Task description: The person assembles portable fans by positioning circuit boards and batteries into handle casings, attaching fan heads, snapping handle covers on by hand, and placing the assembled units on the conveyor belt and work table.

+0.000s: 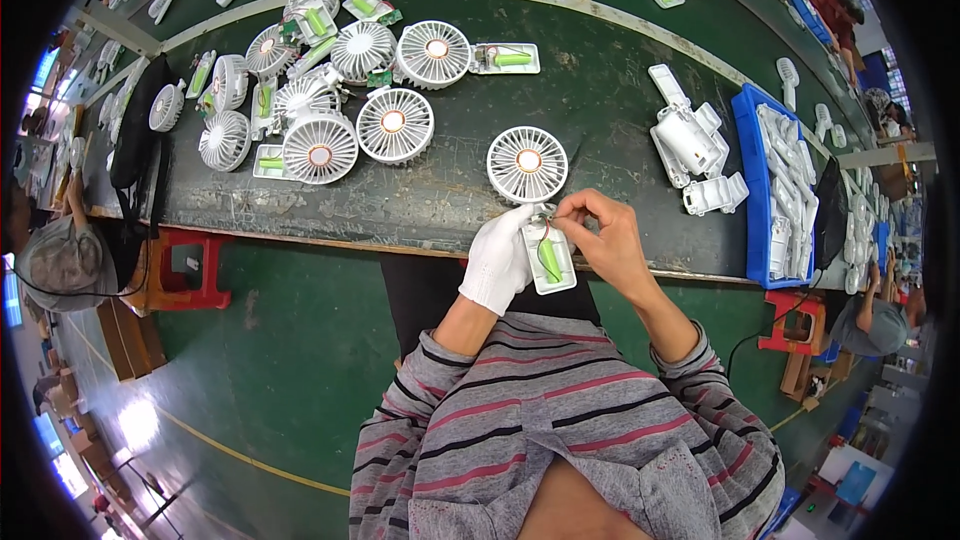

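Note:
A white handheld fan [528, 164] lies at the table's front edge with its round grille up and its open handle pointing toward me. Inside the handle shell [552, 275] sit a green battery [549, 258] and thin wires. My left hand [500, 258], in a white glove, closes around the handle's left side near the neck. My bare right hand [607, 237] pinches at the wires just below the fan head, thumb and forefinger together. Whatever else is between those fingertips is too small to make out.
Several open fans [393, 124] with batteries and wires are heaped at the left of the dark table [590, 100]. White handle shells [692, 145] lie at the right, beside a blue crate [750, 180] full of white parts. Red stools [195, 265] and co-workers [70, 255] are at both sides.

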`<state>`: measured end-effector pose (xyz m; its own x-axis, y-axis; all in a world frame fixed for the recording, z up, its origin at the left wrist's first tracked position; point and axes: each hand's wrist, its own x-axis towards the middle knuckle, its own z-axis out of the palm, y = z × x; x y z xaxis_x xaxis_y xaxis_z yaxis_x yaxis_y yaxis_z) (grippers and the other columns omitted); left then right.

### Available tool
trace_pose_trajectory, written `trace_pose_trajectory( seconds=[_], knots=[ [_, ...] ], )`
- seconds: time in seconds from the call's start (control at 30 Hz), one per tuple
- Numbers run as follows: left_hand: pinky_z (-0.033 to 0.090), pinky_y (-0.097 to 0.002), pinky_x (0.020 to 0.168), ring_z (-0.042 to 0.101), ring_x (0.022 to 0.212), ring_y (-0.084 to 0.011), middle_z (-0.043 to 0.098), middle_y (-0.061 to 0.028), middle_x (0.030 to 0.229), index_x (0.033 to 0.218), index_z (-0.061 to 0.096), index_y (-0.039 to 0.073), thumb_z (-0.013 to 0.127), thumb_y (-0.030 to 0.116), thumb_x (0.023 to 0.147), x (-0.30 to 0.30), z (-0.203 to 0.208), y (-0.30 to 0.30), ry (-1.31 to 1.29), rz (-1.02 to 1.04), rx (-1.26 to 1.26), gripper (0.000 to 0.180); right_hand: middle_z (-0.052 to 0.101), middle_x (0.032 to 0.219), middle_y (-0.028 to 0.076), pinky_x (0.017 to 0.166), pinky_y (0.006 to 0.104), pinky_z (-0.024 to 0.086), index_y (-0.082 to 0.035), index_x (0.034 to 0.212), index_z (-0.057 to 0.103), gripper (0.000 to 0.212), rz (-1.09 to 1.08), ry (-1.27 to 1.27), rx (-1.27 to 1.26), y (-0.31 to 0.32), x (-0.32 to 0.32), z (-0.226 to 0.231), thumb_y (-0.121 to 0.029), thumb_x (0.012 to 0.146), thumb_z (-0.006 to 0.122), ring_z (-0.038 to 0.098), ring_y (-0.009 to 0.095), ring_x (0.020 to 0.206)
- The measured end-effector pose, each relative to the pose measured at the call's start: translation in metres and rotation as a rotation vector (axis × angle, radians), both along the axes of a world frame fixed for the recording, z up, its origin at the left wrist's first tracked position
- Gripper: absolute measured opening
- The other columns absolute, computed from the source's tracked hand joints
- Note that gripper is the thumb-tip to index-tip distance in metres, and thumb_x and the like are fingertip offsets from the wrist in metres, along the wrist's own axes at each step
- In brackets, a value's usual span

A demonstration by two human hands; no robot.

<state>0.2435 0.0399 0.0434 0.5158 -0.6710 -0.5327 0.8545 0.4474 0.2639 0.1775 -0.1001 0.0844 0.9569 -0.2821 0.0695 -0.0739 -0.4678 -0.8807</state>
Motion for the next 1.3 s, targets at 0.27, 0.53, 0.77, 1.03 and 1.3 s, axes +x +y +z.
trace_pose_trajectory(
  seconds=[0.27,0.53,0.77,1.03,1.3],
  knots=[
    [0.055,-0.0474,0.078,0.063,0.09,-0.0327,0.059,-0.0203,0.103,0.114,0.048,-0.006,0.044,0.017,0.092,0.001,-0.01,0.001,0.003,-0.05,-0.105,0.032,0.063,0.075,0.004,0.062,0.0237,0.045,0.001,0.084,0.067,0.011,0.04,-0.003,0.033,-0.008,0.007,-0.002,0.001,0.073,0.068,0.054,0.009,0.066],
    [0.055,-0.0476,0.076,0.064,0.087,-0.0339,0.059,-0.0216,0.103,0.113,0.048,-0.006,0.043,0.017,0.091,0.002,-0.008,0.003,0.022,-0.099,-0.126,0.032,0.066,0.077,0.005,0.063,0.0234,0.045,0.0,0.084,0.069,0.01,0.126,0.062,0.174,-0.017,0.006,-0.004,0.002,0.074,0.067,0.056,0.01,0.069],
    [0.055,-0.0478,0.076,0.064,0.086,-0.0347,0.059,-0.0236,0.102,0.111,0.049,-0.007,0.043,0.015,0.091,0.003,-0.003,0.002,0.008,-0.106,-0.071,0.03,0.066,0.079,0.007,0.063,0.0251,0.046,0.0,0.083,0.069,0.009,0.163,-0.053,-0.013,-0.016,0.008,0.001,0.002,0.075,0.065,0.058,0.014,0.07],
    [0.055,-0.0405,0.069,0.064,0.081,-0.0285,0.06,-0.0184,0.096,0.105,0.053,-0.009,0.05,0.013,0.088,-0.001,-0.004,0.0,0.005,-0.039,-0.029,0.028,0.063,0.078,0.011,0.065,0.0338,0.047,0.001,0.08,0.065,0.01,0.286,-0.133,-0.279,-0.012,0.01,0.008,0.005,0.071,0.063,0.058,0.027,0.074],
    [0.054,-0.0352,0.066,0.063,0.08,-0.0202,0.061,-0.0107,0.096,0.108,0.055,-0.001,0.049,0.012,0.091,0.002,0.003,0.003,-0.027,-0.076,0.034,0.023,0.06,0.079,0.01,0.066,0.0355,0.047,0.0,0.081,0.064,0.014,0.398,-0.219,-0.424,-0.01,0.012,0.012,0.006,0.068,0.064,0.057,0.027,0.076]
  ],
)
